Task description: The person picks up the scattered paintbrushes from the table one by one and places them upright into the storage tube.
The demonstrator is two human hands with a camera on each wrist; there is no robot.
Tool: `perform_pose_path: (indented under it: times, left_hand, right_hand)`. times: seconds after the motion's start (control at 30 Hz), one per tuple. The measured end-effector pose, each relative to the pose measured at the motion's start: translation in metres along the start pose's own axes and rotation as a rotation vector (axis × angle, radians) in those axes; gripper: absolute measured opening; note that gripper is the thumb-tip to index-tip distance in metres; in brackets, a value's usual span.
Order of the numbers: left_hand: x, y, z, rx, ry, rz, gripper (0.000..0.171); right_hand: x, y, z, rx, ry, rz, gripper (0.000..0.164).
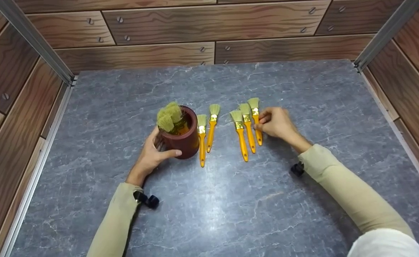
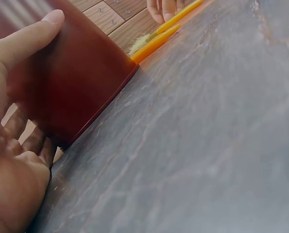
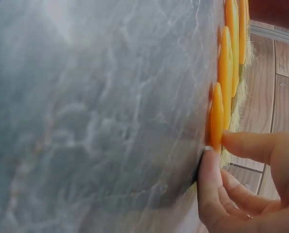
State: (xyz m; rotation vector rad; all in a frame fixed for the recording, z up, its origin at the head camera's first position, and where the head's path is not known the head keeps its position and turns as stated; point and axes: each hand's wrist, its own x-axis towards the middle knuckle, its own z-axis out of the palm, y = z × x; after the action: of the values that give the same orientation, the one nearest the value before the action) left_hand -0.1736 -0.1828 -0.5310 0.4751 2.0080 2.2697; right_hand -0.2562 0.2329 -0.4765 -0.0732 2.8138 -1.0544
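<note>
A dark reddish-brown cylindrical cup [image 1: 185, 145] stands on the table with several paintbrushes [image 1: 169, 116] in it, bristles up. My left hand [image 1: 148, 154] grips the cup from its left side, thumb across the near wall; the left wrist view shows fingers behind the cup [image 2: 81, 82]. On the right, three yellow-handled paintbrushes lie side by side. My right hand [image 1: 278, 123] pinches the rightmost paintbrush [image 1: 259, 137] between thumb and fingers; its handle [image 3: 216, 114] shows close up in the right wrist view.
Two more paintbrushes lie just right of the cup, a nearer one [image 1: 202, 148] and a farther one [image 1: 211, 134]. Left of the pinched brush are a middle paintbrush [image 1: 249, 135] and a left paintbrush [image 1: 242, 142]. Wood-patterned panels [image 1: 209, 21] border the grey marbled table [image 1: 209, 200].
</note>
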Motion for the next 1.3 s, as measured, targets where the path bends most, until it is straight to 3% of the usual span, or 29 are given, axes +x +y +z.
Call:
perform_pose_path:
  times: [0.87, 1.3]
  left_hand:
    - [0.000, -0.001, 0.000, 0.024, 0.021, -0.003, 0.102]
    - [0.000, -0.001, 0.000, 0.037, 0.018, -0.005, 0.101]
  right_hand:
    - [0.002, 0.004, 0.001, 0.112, -0.057, 0.095, 0.027]
    - [0.003, 0.010, -0.006, 0.448, -0.147, 0.167, 0.036]
